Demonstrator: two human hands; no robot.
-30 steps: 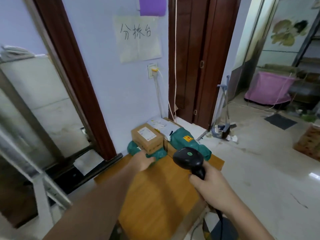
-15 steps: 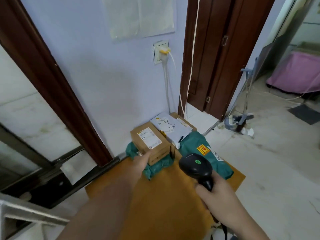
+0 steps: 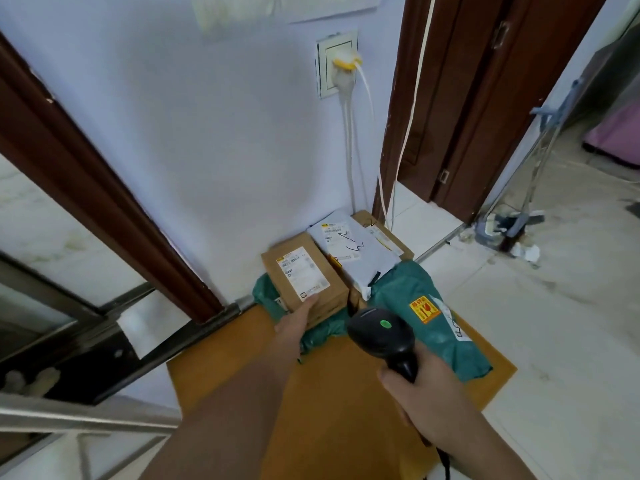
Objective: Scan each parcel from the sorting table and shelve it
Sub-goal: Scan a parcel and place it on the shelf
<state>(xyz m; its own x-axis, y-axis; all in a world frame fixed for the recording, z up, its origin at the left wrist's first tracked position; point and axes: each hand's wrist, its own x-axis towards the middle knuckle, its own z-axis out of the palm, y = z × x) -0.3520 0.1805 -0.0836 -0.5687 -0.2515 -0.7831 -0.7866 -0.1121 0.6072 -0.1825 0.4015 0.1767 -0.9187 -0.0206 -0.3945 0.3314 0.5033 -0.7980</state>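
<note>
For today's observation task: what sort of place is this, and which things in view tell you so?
Probably a makeshift parcel-sorting corner in a home: labelled parcels, such as the cardboard box, piled on a wooden table, a handheld scanner, tiled floor and dark doors.

No text legible; white shipping label (image 3: 302, 268) on brown box (image 3: 304, 278), print blurred; orange warning sticker (image 3: 424, 310) on green bag (image 3: 433, 317) at 3 o'clock, characters unreadable.

Matt cardboard box (image 3: 304, 277), crinkled green plastic mailer (image 3: 433, 327), glossy black plastic scanner (image 3: 381, 336).
</note>
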